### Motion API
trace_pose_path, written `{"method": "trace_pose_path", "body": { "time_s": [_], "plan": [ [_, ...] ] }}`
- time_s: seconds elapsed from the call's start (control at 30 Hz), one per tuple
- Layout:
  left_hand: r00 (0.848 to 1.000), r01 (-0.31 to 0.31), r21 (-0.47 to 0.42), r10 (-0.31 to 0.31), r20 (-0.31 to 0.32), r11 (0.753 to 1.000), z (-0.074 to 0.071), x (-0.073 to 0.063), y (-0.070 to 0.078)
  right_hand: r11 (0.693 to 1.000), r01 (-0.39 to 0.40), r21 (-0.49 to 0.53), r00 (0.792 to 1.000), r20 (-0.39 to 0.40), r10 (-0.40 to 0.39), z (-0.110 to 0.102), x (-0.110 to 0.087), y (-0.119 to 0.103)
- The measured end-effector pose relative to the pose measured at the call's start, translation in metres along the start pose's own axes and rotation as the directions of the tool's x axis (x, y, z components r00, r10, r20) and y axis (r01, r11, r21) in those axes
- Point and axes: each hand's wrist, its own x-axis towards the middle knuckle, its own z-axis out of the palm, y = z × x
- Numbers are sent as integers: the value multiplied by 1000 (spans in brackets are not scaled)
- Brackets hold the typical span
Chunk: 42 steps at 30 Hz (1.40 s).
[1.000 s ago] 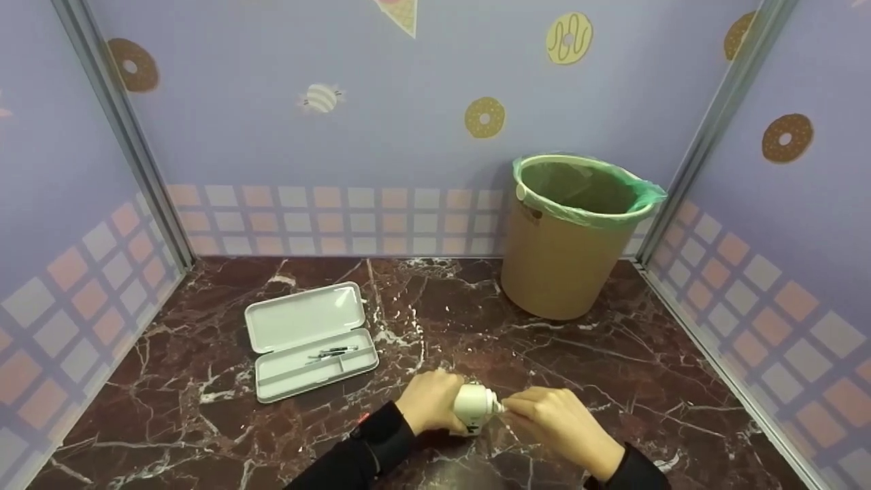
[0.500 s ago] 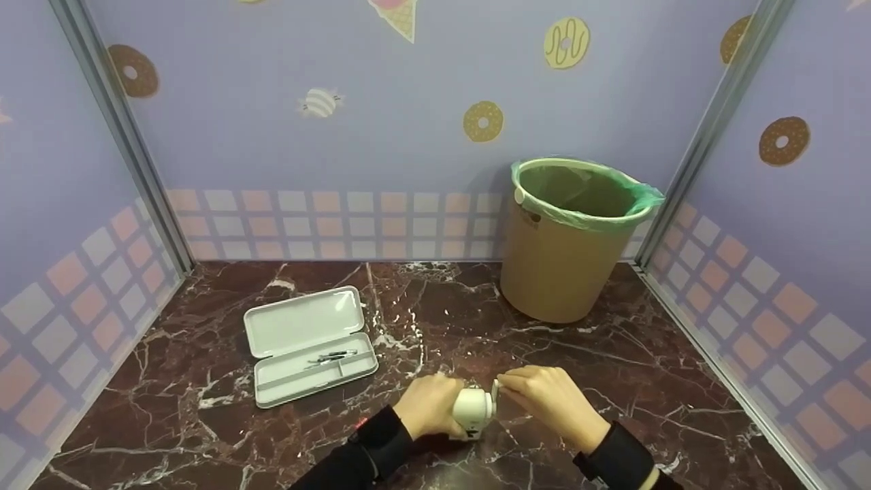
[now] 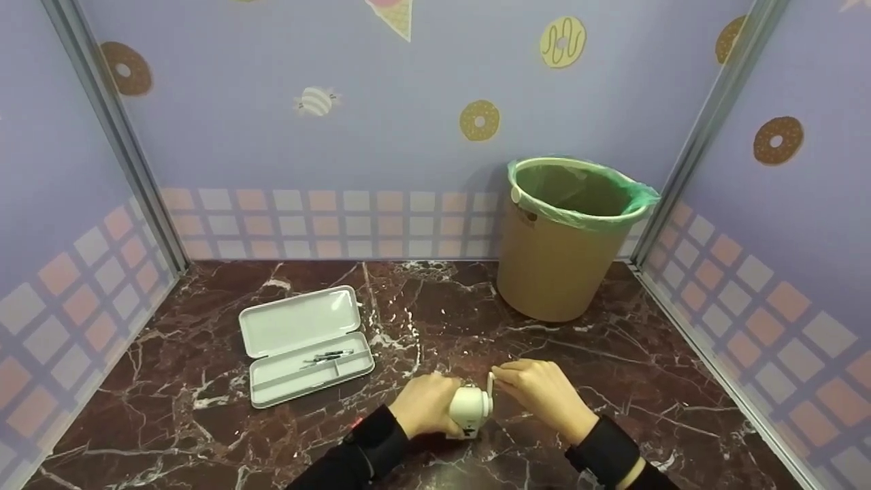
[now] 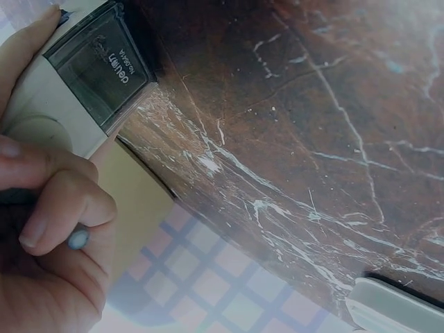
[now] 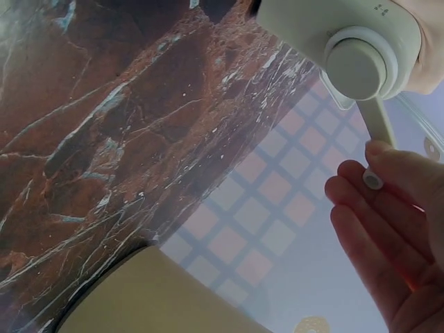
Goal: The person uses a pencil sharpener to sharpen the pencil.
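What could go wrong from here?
1. Twist: the left hand alone braces the sharpener; if that grip slackens, cranking could rotate or shift the body.
2. Slip: the right hand pinches the crank near its end, so the fingers may slide off mid-turn.
3. Spill: the case lies open beyond the left forearm, with thin items loose inside; a stray bump might scatter them.

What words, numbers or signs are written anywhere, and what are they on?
"deli": on the dark see-through drawer of the pencil sharpener; the marks after it are too blurred.
"No.0641A", as best I can read: beside it, same drawer.
Small dark marks on the sharpener's body: too small to read.
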Motion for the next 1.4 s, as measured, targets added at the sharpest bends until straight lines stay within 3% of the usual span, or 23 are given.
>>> {"method": "trace_pose_path", "body": {
  "time_s": [0.3, 1.07, 1.4],
  "plan": [
    [1000, -15, 14, 16, -15, 1000, 1, -1, 0, 1000, 0, -29, 1000, -4, 0, 17, -2, 4],
    [1000, 7, -9, -7, 3, 1000, 2, -1, 0, 999, -42, 10, 993, 107, 40, 43, -10, 4],
    [1000, -1, 5, 1, -26, 1000, 1, -3, 1, 999, -30, 38, 987, 158, 23, 48, -22, -4]
  ]
}}
